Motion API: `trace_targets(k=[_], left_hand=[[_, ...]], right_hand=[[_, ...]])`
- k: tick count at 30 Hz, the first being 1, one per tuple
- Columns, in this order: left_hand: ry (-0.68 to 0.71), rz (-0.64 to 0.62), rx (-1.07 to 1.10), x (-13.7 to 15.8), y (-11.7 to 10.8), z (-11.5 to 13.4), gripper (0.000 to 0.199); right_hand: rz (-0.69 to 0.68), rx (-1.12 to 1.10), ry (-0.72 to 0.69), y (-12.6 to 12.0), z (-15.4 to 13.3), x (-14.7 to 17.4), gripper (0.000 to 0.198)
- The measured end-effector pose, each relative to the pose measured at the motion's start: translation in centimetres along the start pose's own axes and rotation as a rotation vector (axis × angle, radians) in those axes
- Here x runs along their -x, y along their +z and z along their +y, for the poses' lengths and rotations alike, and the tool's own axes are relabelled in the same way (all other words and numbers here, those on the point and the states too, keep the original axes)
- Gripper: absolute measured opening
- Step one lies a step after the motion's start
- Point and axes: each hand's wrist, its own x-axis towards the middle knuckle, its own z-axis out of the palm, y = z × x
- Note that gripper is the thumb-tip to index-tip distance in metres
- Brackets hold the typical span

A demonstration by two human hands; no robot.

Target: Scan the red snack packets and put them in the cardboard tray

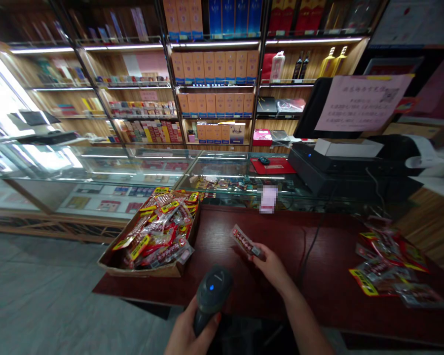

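Note:
My left hand (194, 328) is wrapped round the handle of a dark barcode scanner (214, 288), which shows a small blue light on top. Between the fingers of my right hand (269, 264) is a snack packet (244, 240), clear with red and dark print, held by its near end over the dark red table (214, 224). To the left stands an open cardboard box (144, 270) heaped with similar snack packets (163, 229). On the table's right side lies a loose pile of packets (388, 271) with yellow and red ends.
Behind the table runs a glass display counter (222, 167), with a red mat (274, 166) and a mouse on it. A monitor (311, 106) with a pink paper sign and a black cash drawer (333, 170) stand at right. A cable (313, 241) crosses the table. Stocked shelves (214, 44) line the wall.

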Motion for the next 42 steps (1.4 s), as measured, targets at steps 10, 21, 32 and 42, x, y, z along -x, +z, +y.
trace_targets(k=[10, 21, 32, 42], left_hand=[[0.058, -0.082, -0.080, 0.3, -1.5, 1.7, 0.034], [0.102, -0.111, -0.052, -0.1, -1.4, 1.1, 0.039], [0.063, -0.072, 0.008, 0.5, -3.4, 1.8, 0.027], [0.055, -0.123, -0.001, 0.9, -4.1, 2.4, 0.028]], right_hand=[[0.020, 0.027, -0.073, 3.0, 0.7, -0.1, 0.036], [0.052, 0.047, -0.165, 3.1, 1.2, -0.1, 0.034], [0.034, 0.109, -0.140, 3.9, 0.7, -1.2, 0.037], [0.047, 0.137, -0.165, 4.0, 1.6, -1.7, 0.038]])
